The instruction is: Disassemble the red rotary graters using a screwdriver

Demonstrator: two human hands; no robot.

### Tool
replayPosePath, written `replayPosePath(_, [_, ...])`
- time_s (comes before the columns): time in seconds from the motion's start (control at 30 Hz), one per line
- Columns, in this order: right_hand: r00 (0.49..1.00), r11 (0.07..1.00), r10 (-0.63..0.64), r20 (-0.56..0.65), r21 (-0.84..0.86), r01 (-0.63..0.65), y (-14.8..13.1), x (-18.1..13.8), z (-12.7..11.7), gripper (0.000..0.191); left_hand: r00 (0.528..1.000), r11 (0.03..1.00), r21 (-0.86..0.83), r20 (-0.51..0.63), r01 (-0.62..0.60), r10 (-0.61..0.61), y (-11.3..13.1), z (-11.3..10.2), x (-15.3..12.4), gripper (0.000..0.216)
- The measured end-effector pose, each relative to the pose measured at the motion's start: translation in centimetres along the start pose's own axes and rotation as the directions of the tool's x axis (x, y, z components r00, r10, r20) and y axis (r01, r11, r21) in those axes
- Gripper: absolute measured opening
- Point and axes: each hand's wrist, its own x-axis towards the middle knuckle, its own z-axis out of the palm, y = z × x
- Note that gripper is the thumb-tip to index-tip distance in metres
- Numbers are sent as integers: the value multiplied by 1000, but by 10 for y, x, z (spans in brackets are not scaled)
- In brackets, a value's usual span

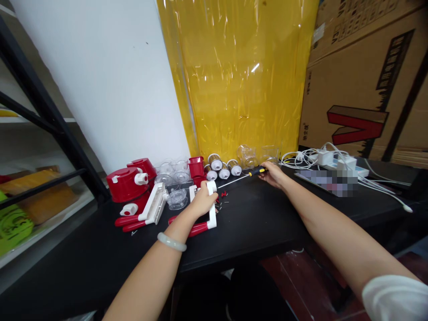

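My left hand (202, 200) is closed around a white plastic frame (212, 217) with red handles (199, 229), holding it at the table's surface. In my right hand (273, 174) is a screwdriver (257, 171) with a black and yellow handle. Its long shaft points left, and the tip meets or nearly meets the white frame beside my left fingers; exact contact is hard to see. Small red pieces (224, 194) and several screws lie just right of the frame. Left of my hand rest a clear plastic part (177, 199) and a second white frame (156, 205) with red handles.
Red plastic housings (123, 184) stand at the back left. Clear cups (181, 176), a red hopper-like part (196, 167) and several metal drums (215, 162) line the back. White cables (301, 157), adapters (346, 161) and a flat blurred item (321, 180) lie to the right.
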Motion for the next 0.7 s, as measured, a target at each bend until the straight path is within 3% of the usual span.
replayPosePath(0.17, [998,998,30,52,58,-33,-2,0,-5,14,1000,1000,-17,4,13,-13,2,0,-2,45])
replayPosePath(0.37, [999,991,-5,-41,-137,-1,5,8,-7,42,1000,1000,-25,-6,-2,2,2,0,-2,43])
replayPosePath(0.5, [999,976,-48,-5,-215,46,10,9,-7,38,1000,1000,-2,-21,-11,11,-1,0,0,44])
replayPosePath(0.7, [999,997,-33,16,-65,34,3,2,-4,20,1000,1000,19,-11,-11,11,-4,0,2,45])
